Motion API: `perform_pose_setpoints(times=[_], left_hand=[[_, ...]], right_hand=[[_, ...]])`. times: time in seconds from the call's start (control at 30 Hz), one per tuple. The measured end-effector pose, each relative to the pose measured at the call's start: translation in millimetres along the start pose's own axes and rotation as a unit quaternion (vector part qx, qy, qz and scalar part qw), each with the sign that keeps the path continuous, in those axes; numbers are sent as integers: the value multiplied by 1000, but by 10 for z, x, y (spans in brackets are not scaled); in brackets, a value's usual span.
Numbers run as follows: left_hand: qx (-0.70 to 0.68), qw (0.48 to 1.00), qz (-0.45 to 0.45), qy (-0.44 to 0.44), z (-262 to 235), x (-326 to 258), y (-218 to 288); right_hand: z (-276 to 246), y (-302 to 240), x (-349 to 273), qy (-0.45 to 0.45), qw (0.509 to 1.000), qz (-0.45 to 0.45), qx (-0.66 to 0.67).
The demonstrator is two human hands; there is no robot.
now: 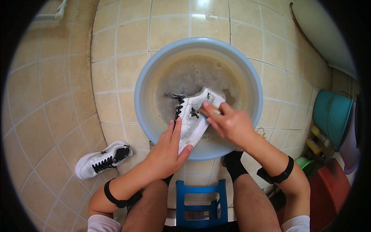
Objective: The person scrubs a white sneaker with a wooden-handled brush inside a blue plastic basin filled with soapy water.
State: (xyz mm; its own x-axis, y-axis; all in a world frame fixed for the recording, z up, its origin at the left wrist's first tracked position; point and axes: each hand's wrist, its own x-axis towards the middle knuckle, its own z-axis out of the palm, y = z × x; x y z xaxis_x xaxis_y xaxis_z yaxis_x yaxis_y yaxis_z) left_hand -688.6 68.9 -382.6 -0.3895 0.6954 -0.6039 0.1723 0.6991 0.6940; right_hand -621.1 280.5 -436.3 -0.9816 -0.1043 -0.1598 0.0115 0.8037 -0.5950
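Note:
A white sneaker (189, 121) with black laces lies on its side over the basin, its heel toward the far right. Around its toe end, my left hand (164, 147) is closed, thumb along the sole and fingers across the lace side. My right hand (234, 123) grips a small brush with a wooden-looking back (210, 110), pressed to the shoe's side near the heel; the bristles are mostly hidden. A dark winged ornament sits on the shoe's side. Below it, the light blue basin (142, 112) holds grey-brown sudsy water (189, 71).
A second white sneaker (102, 160) stands on the tiled floor at left. Between my legs is a blue plastic stool (201, 189). Teal (330, 112) and red (328, 189) tubs crowd the right side, with a rounded pale fixture (328, 27) at the far right.

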Motion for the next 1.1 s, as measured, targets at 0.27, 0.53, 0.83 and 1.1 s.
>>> perform_pose_setpoints(times=[0.27, 0.53, 0.83, 1.1], left_hand=[[5, 1000, 2, -12, -16, 26, 11], [9, 1000, 4, -18, -32, 9, -38], [6, 1000, -11, -24, 7, 93, -11], [-17, 999, -33, -25, 44, 174, -22]], right_hand=[[16, -137, -115, -53, 993, 7, 102], [57, -66, -46, 6, 1000, 19, 7], [59, 115, -229, -5, 999, -1, 53], [45, 47, -276, -20, 999, 26, 31]])
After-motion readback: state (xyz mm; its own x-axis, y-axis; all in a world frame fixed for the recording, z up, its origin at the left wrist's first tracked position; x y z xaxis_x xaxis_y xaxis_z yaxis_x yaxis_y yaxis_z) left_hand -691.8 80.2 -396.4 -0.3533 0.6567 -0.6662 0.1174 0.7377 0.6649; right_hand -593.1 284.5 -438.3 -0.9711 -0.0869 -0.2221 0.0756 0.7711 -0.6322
